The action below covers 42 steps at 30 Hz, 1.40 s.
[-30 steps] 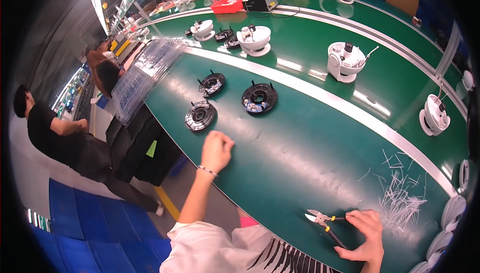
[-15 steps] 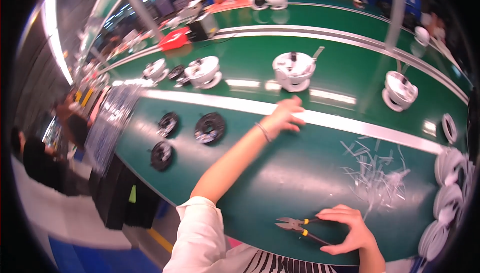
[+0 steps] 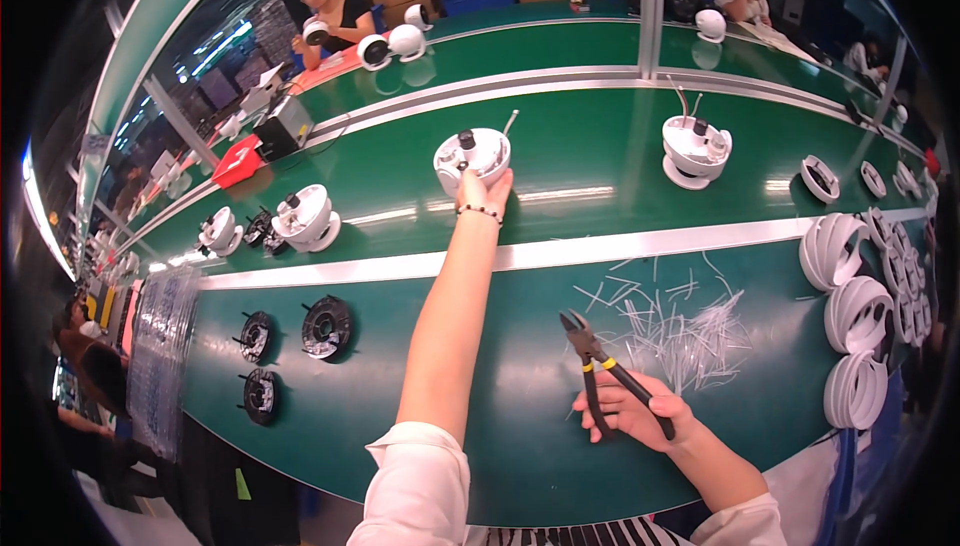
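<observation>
My left hand point(image 3: 484, 190) is stretched far forward over the green belt. It grips the near side of a white bowl-shaped camera housing point(image 3: 490, 152), with a thin strip standing up from the rim and a black part inside. Some of the fingertips are hidden against the housing. In my right hand point(image 3: 640, 410) is a pair of diagonal cutters point(image 3: 597, 354) with black handles and yellow bands, jaws pointing up and away from me. The handles are spread in the grip. Beside the cutters lies a loose heap of cut clear strips point(image 3: 690, 336).
Black ring-shaped parts point(image 3: 326, 328) lie on the left of the table. White rings point(image 3: 857, 312) are stacked at the right. More housings stand on the belt, one point(image 3: 696, 151) to the right, another point(image 3: 306, 218) to the left. A metal rail point(image 3: 560, 252) separates table and belt. Other people sit beyond.
My left hand has reached forward onto the white housing. My right hand has lifted the cutters from low over the table and turned their jaws upward. The head view has shifted.
</observation>
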Each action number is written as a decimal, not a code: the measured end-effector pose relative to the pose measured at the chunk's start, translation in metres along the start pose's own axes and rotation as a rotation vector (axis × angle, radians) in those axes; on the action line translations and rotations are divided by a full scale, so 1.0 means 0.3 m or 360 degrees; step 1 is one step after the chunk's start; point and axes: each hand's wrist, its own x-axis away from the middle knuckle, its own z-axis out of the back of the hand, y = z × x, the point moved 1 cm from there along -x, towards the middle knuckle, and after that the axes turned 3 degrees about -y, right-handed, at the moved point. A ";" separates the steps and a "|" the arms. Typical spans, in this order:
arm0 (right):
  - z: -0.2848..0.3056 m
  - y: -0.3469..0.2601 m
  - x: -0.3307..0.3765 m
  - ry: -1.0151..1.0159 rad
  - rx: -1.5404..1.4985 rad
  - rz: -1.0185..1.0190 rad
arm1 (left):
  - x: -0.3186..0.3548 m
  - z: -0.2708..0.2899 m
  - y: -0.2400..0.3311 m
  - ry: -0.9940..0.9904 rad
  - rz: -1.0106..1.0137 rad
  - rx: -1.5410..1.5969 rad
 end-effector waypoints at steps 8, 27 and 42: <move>0.057 -0.082 0.024 0.0179 0.0006 0.0140 | 0.310 0.151 -0.030 -0.0701 -0.0153 -0.0874; 0.053 -0.039 0.013 0.0539 0.0540 -0.0008 | 0.692 0.126 -0.056 -0.1004 -0.0411 -0.1676; 0.035 -0.035 0.010 0.0622 0.0299 -0.0085 | 0.734 0.107 -0.103 -0.1150 -0.0632 -0.1677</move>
